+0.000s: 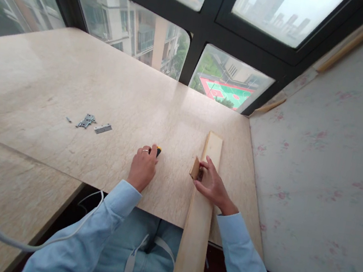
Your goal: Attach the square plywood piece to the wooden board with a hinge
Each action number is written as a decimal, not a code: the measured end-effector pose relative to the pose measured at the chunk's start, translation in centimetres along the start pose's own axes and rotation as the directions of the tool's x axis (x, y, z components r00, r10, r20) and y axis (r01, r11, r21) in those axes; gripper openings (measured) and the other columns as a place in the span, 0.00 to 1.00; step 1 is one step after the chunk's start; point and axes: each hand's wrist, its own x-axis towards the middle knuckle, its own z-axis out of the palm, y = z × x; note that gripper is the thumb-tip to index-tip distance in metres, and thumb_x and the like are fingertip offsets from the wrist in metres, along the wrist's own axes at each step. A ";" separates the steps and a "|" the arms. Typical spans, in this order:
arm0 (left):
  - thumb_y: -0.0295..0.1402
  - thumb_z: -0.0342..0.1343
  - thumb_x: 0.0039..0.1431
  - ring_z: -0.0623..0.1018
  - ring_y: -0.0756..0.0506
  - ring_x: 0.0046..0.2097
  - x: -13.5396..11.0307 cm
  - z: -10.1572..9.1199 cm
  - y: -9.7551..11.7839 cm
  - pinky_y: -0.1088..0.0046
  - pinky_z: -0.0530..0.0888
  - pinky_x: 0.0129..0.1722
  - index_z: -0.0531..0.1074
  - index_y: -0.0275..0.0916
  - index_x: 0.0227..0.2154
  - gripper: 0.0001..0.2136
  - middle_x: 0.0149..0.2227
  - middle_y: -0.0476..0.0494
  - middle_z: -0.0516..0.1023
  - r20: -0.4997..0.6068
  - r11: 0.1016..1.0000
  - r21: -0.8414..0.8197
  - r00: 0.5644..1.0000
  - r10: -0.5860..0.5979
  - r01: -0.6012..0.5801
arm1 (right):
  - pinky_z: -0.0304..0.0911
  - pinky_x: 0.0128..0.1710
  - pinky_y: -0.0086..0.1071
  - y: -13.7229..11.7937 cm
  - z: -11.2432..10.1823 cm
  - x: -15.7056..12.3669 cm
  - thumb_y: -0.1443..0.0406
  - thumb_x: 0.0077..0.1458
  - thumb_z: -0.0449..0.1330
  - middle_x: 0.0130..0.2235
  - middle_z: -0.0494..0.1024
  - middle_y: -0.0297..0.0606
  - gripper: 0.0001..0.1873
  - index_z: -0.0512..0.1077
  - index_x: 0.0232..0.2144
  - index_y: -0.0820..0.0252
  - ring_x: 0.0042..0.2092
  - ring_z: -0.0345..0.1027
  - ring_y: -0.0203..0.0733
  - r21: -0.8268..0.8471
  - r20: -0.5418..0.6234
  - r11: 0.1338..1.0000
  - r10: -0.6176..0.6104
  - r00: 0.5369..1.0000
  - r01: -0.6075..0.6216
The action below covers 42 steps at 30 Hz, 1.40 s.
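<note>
My left hand (143, 167), with a ring on one finger, rests low over the table with its fingers curled around a small black and yellow object (158, 151). Most of that object is hidden, so its kind does not show. My right hand (213, 186) grips a small flat tan piece (194, 168) between thumb and fingers, standing on edge. Something dark sits behind the piece, too small to make out. Underneath lies a long pale wooden board (194, 251), running from the tabletop over its near edge toward my lap.
On the marbled tabletop (131, 99), left of my hands, lie a metal hinge (103, 129) and a small pile of hinges and screws (86, 121). A white cable (8, 239) crosses at lower left. Dark-framed windows (200, 27) stand behind; a flowered wall (321, 156) bounds the right.
</note>
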 end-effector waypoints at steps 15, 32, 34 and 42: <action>0.27 0.54 0.64 0.71 0.34 0.52 0.1 0.1 0.2 0.58 0.73 0.48 0.62 0.26 0.62 0.24 0.52 0.26 0.71 -0.024 0.999 0.037 1.000 -0.002 0.003 | 0.69 0.54 0.45 0.8 0.5 -0.5 0.64 0.56 0.64 0.59 0.66 0.50 0.50 0.41 0.72 0.47 0.56 0.69 0.48 0.204 -0.067 0.979 -0.002 0.998 0.016; 0.30 0.57 0.61 0.72 0.32 0.51 0.0 -0.8 -0.4 0.57 0.73 0.47 0.65 0.27 0.58 0.23 0.52 0.27 0.72 -0.061 0.999 0.033 0.998 0.000 0.002 | 0.70 0.55 0.46 1.0 1.0 -0.8 0.62 0.56 0.65 0.60 0.68 0.50 0.48 0.45 0.71 0.50 0.56 0.70 0.48 0.222 -0.105 0.975 0.032 0.994 -0.008; 0.30 0.57 0.60 0.71 0.31 0.53 -0.2 -1.0 -0.2 0.55 0.73 0.50 0.66 0.27 0.57 0.23 0.52 0.27 0.72 -0.089 1.000 0.013 0.996 0.020 -0.019 | 0.69 0.56 0.46 1.0 1.0 -0.8 0.62 0.56 0.65 0.60 0.67 0.50 0.48 0.45 0.71 0.50 0.57 0.69 0.48 0.219 -0.112 0.976 0.032 0.993 -0.006; 0.24 0.47 0.65 0.71 0.39 0.58 -1.3 0.1 3.6 0.58 0.69 0.60 0.68 0.30 0.55 0.17 0.54 0.32 0.74 -0.222 0.908 -0.261 0.936 0.273 -0.327 | 0.67 0.59 0.49 1.1 1.2 -1.0 0.64 0.56 0.65 0.60 0.68 0.49 0.47 0.47 0.71 0.50 0.59 0.68 0.50 0.152 -0.151 0.988 -0.016 0.988 0.040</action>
